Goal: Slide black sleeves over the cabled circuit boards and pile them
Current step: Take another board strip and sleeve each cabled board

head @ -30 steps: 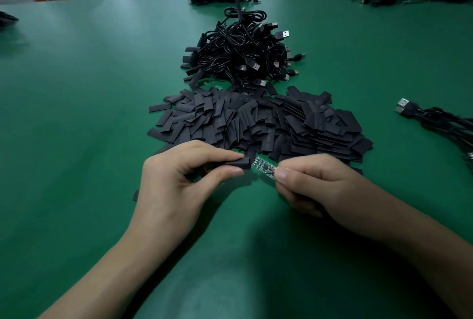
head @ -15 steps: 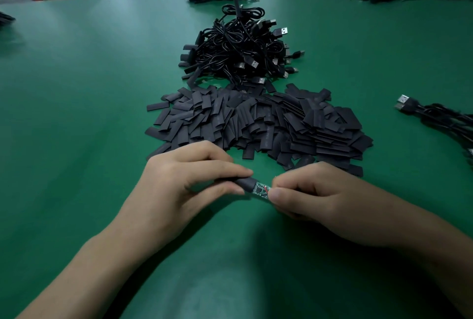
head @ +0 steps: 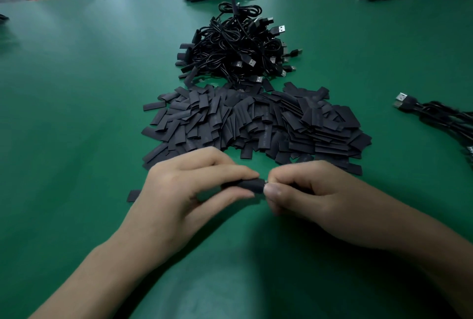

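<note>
At the near middle of the green table [head: 76, 93], the left hand [head: 179, 190] is pinching a black sleeve [head: 245, 186] between thumb and forefinger, while the right hand [head: 314, 198] is pinching the circuit board [head: 266, 182], which is showing only as a sliver at the sleeve's mouth. The sleeve is looking light, thin and soft, likely flattening under a hard squeeze; gripping its edges, and the stiff board by its cable end, seems best. Just beyond, loose sleeves [head: 256, 121] are lying heaped, and farther off the cable pile [head: 235, 52] is sitting
</note>
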